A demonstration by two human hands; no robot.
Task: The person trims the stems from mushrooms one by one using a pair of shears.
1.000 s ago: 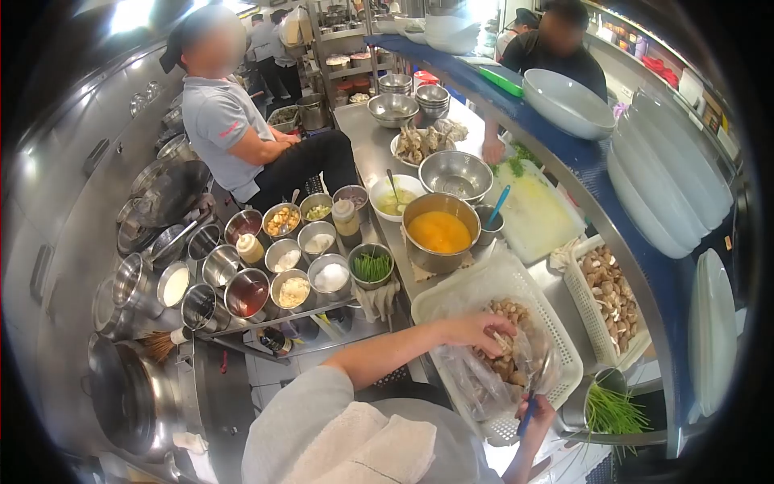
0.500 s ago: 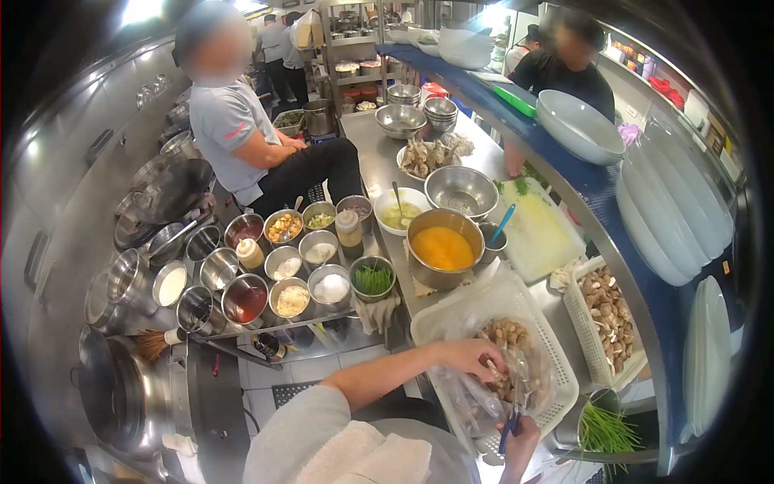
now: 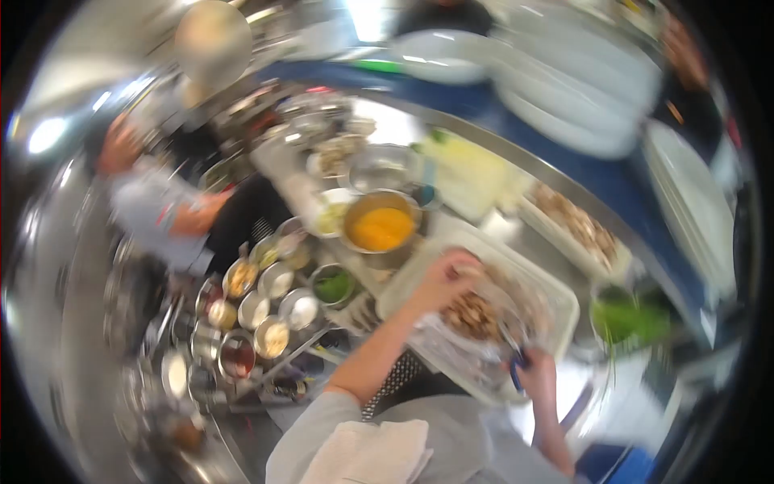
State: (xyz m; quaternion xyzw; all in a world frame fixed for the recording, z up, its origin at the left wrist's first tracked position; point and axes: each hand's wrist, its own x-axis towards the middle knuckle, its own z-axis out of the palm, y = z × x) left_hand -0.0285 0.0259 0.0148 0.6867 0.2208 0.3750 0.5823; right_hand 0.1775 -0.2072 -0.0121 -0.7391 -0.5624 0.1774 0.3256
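My left hand (image 3: 454,276) is over the upper left of a clear plastic bag (image 3: 528,310), with its fingers curled together. Blur hides what, if anything, is between them. Below it, brown mushroom pieces (image 3: 472,315) lie in the bag's opening. The bag rests in a white perforated plastic basket (image 3: 564,323). On the right side of the basket, my right hand (image 3: 540,375) is closed round the blue handles of a pair of scissors (image 3: 516,373). Their blades point up toward the bag.
Beyond the basket stand a pot of orange liquid (image 3: 380,230) and a steel bowl (image 3: 383,168). A cutting board (image 3: 468,173), a mushroom crate (image 3: 576,222) and green stalks (image 3: 629,315) are to the right. Seasoning pots (image 3: 274,339) crowd the left, near a seated person (image 3: 173,210).
My view has swung and tilted, blurring the scene. My left hand has shifted up and left over the bag, showing more mushroom pieces. The scissors remain in my right hand.
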